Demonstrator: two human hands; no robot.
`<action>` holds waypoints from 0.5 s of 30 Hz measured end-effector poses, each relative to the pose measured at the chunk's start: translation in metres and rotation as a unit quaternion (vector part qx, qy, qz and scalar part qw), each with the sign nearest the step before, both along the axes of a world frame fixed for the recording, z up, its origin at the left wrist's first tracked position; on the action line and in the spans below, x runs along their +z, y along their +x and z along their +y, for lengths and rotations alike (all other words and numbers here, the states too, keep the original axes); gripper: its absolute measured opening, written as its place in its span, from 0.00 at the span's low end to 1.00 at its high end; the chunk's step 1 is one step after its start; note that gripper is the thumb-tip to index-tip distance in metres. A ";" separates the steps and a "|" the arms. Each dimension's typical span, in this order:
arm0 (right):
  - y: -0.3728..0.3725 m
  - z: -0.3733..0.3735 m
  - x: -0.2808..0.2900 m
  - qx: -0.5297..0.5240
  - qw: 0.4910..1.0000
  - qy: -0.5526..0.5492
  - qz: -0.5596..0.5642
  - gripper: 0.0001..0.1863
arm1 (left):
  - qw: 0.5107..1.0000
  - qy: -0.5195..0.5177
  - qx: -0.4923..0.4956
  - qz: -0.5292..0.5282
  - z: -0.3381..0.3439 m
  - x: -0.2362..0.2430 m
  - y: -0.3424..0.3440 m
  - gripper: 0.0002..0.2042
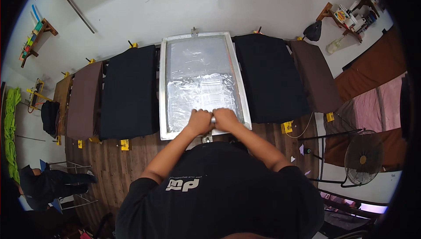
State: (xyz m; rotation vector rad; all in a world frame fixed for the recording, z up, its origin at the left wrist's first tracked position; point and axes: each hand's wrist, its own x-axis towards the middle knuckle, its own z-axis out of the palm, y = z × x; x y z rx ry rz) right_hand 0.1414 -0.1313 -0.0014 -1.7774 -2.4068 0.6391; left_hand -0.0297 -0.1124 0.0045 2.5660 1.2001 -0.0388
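A screen-printing frame (164,85) with a silver metal rim lies lengthwise before me. Its mesh is grey at the far half, and a shiny, wrinkled silver-clear layer covers the near half. Both my hands are closed side by side over the frame's near end. My left hand (200,121) and my right hand (225,119) grip a squeegee (213,119); only a short grey piece of its handle shows between them, and its blade is hidden. Metal clamps (194,31) stand at the frame's far and near ends.
Black cloth-covered boards (130,92) (271,79) flank the frame, with brown ones (84,101) (313,76) beyond. Yellow brackets (287,127) jut from their ends. A standing fan (363,159) is at right; another person (48,188) is at lower left. Shelves (33,41) hang on the wall.
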 end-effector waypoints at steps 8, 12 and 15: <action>0.080 0.019 0.004 -0.230 0.941 0.029 0.248 0.23 | 0.920 0.112 0.305 -0.220 0.013 0.017 -0.095 0.32; 0.101 -0.010 -0.024 -0.358 0.872 -0.038 0.331 0.22 | 0.882 0.105 0.434 -0.151 0.000 -0.049 -0.158 0.33; 0.101 -0.022 -0.022 -0.420 0.803 -0.111 0.407 0.19 | 0.868 0.052 0.469 -0.155 -0.015 -0.098 -0.185 0.34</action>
